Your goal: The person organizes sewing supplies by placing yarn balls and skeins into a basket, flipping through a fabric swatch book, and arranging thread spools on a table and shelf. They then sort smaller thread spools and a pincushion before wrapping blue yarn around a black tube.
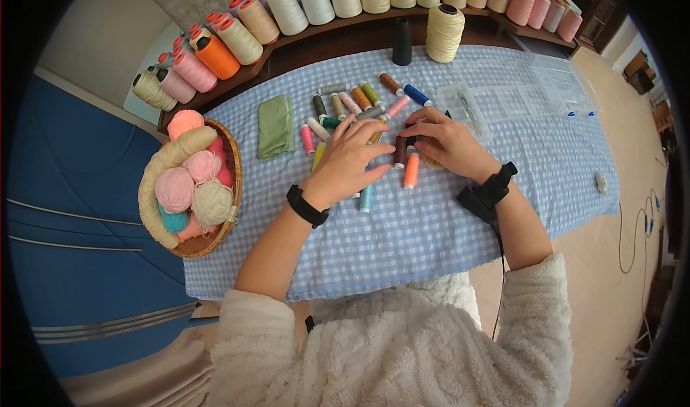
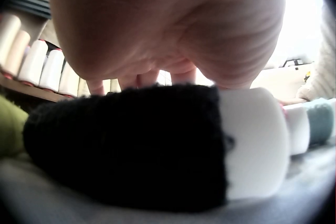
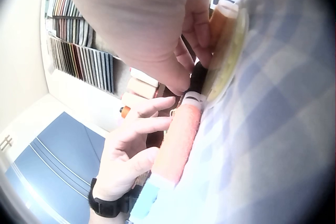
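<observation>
My left hand (image 1: 346, 155) stretches over a cluster of small thread spools, fingers spread. Beneath its palm, in the left wrist view, lies a black spool (image 2: 131, 150) with a white end. My right hand (image 1: 453, 144) pinches a dark spool (image 3: 198, 78) between thumb and fingers. A dark brown spool (image 1: 399, 152) lies just left of those fingertips. Closer to me is an orange spool (image 1: 411, 171), and a flat, round yellowish thing (image 3: 231, 58) sits under the right hand. A light blue spool (image 1: 366, 198) lies near the left wrist.
A basket (image 1: 233, 170) of yarn balls stands at the left, near a folded green cloth (image 1: 276, 126). Clear plastic boxes (image 1: 532, 94) occupy the back right. Large thread cones (image 1: 287, 11) line the shelf behind; a cream cone (image 1: 445, 33) and a black cone (image 1: 402, 42) stand on the checked cloth.
</observation>
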The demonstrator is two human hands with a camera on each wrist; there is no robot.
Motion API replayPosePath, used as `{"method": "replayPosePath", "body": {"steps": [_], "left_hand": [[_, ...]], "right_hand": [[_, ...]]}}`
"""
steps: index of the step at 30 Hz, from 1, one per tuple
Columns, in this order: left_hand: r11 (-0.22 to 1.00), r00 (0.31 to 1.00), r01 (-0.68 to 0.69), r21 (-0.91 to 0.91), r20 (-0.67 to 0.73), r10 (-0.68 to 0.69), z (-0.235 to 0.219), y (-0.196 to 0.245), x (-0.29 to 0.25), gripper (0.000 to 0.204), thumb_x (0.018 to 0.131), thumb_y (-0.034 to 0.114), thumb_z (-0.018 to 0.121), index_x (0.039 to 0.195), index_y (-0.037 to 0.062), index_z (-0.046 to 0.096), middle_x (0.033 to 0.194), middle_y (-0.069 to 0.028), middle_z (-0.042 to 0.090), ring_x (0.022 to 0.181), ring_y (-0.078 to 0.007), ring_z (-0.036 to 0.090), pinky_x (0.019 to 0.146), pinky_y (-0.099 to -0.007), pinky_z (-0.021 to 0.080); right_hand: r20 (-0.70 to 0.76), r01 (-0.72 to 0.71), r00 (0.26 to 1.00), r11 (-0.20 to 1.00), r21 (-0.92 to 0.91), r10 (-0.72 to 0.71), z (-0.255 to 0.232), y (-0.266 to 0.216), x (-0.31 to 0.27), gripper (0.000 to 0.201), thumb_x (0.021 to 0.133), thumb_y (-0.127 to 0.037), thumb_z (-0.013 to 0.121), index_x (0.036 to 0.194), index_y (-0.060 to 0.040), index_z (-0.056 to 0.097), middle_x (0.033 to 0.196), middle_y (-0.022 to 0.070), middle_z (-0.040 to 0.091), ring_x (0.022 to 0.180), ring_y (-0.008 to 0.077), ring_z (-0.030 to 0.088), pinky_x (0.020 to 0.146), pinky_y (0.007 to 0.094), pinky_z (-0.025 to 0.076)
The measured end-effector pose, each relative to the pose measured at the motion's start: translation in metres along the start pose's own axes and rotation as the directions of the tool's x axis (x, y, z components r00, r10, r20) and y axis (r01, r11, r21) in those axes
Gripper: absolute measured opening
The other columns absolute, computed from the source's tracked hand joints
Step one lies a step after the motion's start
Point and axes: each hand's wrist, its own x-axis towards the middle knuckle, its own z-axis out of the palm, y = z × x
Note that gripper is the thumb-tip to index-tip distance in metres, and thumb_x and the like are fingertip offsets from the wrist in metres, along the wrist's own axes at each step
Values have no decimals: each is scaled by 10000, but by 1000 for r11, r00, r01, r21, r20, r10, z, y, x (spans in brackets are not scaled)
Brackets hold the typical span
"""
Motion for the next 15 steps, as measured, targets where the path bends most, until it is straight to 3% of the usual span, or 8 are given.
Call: {"method": "replayPosePath", "body": {"steps": [5,8,15], "left_hand": [[1000,1000,0,7,17,0,1,-1,-1,265,814,216,762,1059,114,753,1312,-95,567,1330,-267,478,1206,-500,245],[1000,1000,3,0,31,-3,0,-1,-1,265,815,219,759,1057,110,752,1312,-91,567,1332,-263,475,1207,-497,243],[1000,999,5,-10,37,-4,-1,0,0,275,828,199,748,1086,106,738,1322,-95,558,1330,-273,477,1202,-522,239]], "right_hand": [[-5,3,1000,1000,8,-3,0,0,0,258,859,-100,702,1115,-139,710,1225,43,614,1041,262,666,836,376,560],[43,-49,998,996,69,46,-4,-6,1,256,854,-9,659,1098,-84,683,1241,91,590,1117,316,628,960,390,519],[43,-48,998,997,63,45,-3,-5,1,233,856,-15,664,1080,-81,672,1240,89,593,1112,322,629,950,394,519]]}}
